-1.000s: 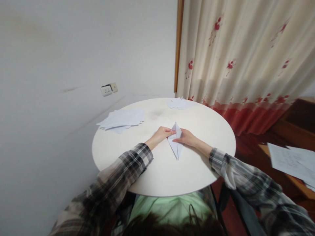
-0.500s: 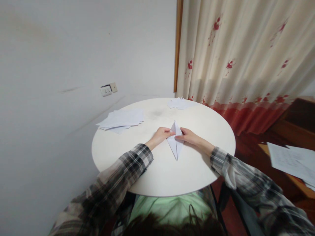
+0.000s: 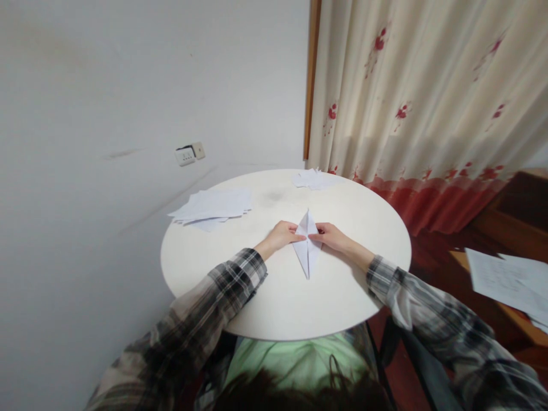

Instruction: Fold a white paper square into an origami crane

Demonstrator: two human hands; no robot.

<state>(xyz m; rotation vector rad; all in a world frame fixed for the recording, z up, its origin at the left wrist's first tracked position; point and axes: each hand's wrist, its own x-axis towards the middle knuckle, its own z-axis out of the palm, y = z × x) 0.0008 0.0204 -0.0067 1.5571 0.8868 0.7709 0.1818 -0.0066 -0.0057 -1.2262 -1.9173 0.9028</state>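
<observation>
While both forearms reach in over the round white tabletop (image 3: 295, 311) from its near side, the left hand (image 3: 282, 234) and the right hand (image 3: 331, 236) meet at a piece of folded white paper (image 3: 307, 258). It lies a little right of the tabletop's middle, a narrow diamond with one point toward the far edge and a longer point toward the near edge, a crease or seam running down its lower half. The left grip is closed on its left side, thumb on top; the right grip is clamped on its right side in the same way, the two thumbs almost meeting at the center. At the far left of the tabletop lies a loose stack of white sheets (image 3: 214, 205), its edges uneven, and near the far edge, slightly right, a smaller heap of paper pieces (image 3: 310, 180). Plaid sleeves (image 3: 233, 285) cover both arms down to the wrists. On the wall beyond, to the left, sits a wall socket (image 3: 185, 157). A cream curtain (image 3: 411, 74) with red flowers hangs at the far right, and nearer on the right, sheets with faint writing (image 3: 492, 277) rest on wooden furniture (image 3: 460, 261).
</observation>
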